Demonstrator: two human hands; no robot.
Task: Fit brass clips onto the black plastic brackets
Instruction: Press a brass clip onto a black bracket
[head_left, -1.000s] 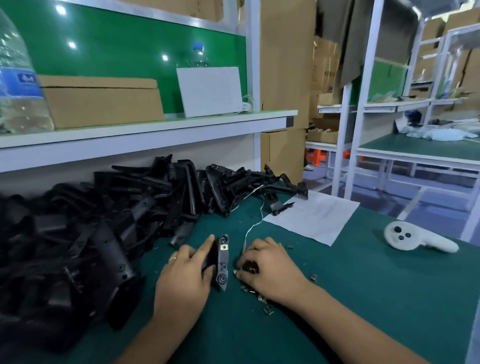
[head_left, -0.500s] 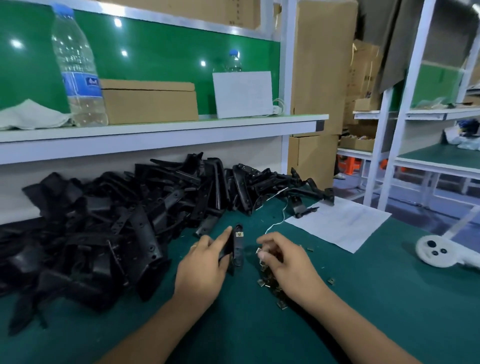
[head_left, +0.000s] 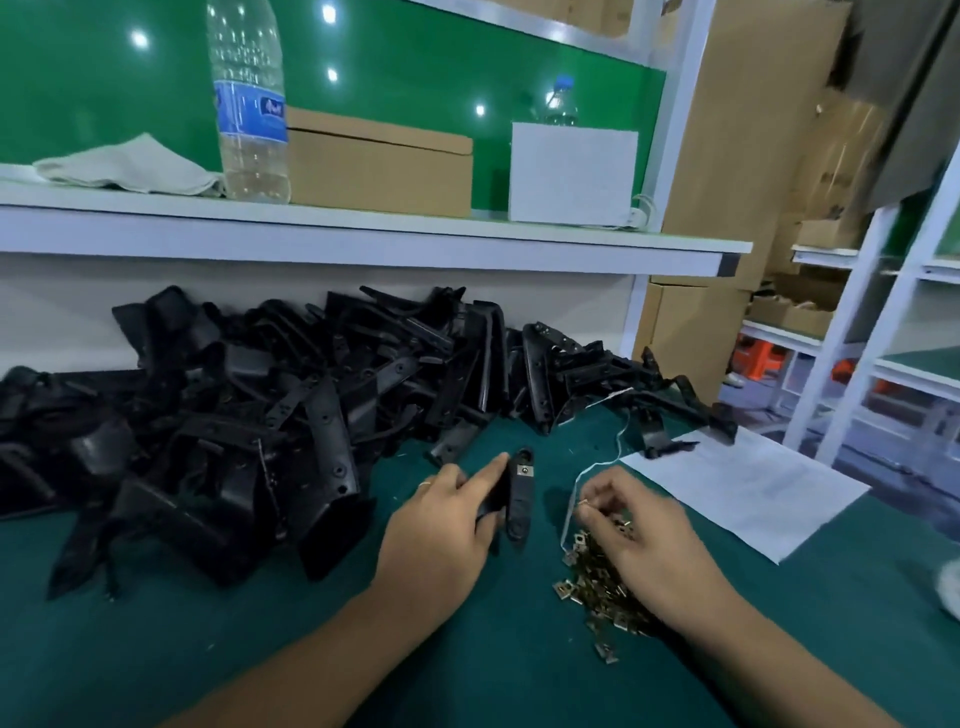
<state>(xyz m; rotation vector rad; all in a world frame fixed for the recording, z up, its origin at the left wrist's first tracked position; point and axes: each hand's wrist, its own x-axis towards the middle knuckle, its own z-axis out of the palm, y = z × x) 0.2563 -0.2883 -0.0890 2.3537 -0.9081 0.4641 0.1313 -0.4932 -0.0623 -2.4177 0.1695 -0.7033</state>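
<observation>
Left hand (head_left: 441, 525) wrapped round one black plastic bracket (head_left: 518, 496), thumb side pressed to its left edge, bracket standing on end on the green table (head_left: 260, 649). A brass clip (head_left: 526, 469) already sits near the top of that bracket. Right hand (head_left: 644, 535) curled tight, fingertips (head_left: 589, 506) pinching something tiny, too small to tell what. Under that hand, a little heap of brass clips (head_left: 597, 577). Behind, a big pile of black brackets (head_left: 260, 415). White paper (head_left: 748, 488) off to the right. Up on the shelf (head_left: 363, 239), a water bottle (head_left: 252, 104) and a cardboard box (head_left: 379, 166).
</observation>
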